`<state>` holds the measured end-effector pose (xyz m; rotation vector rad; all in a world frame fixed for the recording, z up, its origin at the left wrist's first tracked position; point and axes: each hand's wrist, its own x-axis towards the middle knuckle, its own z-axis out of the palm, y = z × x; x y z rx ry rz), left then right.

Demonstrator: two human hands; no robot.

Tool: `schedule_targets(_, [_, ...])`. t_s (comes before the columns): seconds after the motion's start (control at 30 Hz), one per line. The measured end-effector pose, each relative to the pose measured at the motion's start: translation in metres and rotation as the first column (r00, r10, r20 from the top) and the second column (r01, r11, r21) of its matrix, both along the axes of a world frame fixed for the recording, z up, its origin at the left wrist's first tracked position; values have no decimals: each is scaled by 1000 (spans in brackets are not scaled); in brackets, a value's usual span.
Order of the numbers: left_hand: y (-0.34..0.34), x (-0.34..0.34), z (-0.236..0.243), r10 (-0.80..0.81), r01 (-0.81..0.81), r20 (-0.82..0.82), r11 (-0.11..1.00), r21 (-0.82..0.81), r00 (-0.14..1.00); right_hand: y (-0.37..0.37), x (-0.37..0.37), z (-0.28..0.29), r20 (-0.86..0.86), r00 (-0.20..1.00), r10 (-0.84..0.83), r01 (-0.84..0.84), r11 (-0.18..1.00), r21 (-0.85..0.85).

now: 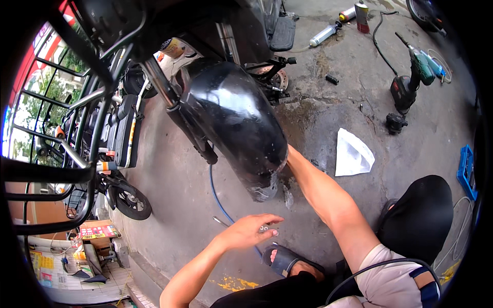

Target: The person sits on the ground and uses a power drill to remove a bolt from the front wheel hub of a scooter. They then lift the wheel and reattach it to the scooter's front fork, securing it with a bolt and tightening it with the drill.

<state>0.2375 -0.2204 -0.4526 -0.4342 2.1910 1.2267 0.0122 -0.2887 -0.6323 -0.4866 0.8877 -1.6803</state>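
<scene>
A glossy black front fender [233, 120] of a scooter or motorbike stands before me, between two fork legs, with no wheel visible under it. My right forearm [328, 200] reaches in behind the fender's lower end, which hides that hand. Below the fender, over the ground, my left hand [249, 229] is half curled. Small silvery ring-shaped parts [264, 228] show between its thumb and fingers; they are too small to name exactly. A brake disc [278, 79] hangs by the fork. Next to my left hand lie a thin metal rod [221, 222] and a blue hose [218, 197].
A white cloth or paper sheet [354, 153] lies right of my arm. Farther right are a cordless impact driver [408, 87] and a blue tray [466, 172]. Near the back lie a clear syringe-like pump [323, 36] and a spray can [362, 18]. A black wire basket [77, 128] overhangs the left.
</scene>
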Motion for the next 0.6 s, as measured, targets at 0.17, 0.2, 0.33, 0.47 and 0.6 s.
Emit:
schedule_targets(0.17, [5,15,-46,-137,112,-106,970,-214,985,5,-11,15,190,974,121,-119,993,-22])
schedule_targets(0.2, [15,9,-69,-178,146,-161,970,-193,971,7,-14,14,226,965,135,-136,991,-13])
schedule_targets(0.33, [63,-59,-162,23,-249,-633,930,-271,774,8,-35,2,258,958,124,-145,987,66])
schedule_targets(0.47, [65,-109,-191,49,-404,-613,794,-455,788,2,-29,3,275,949,154,-187,977,98])
schedule_targets(0.6, [68,-125,-219,-101,-342,-650,784,-518,753,5,-35,-1,259,951,168,-213,964,157])
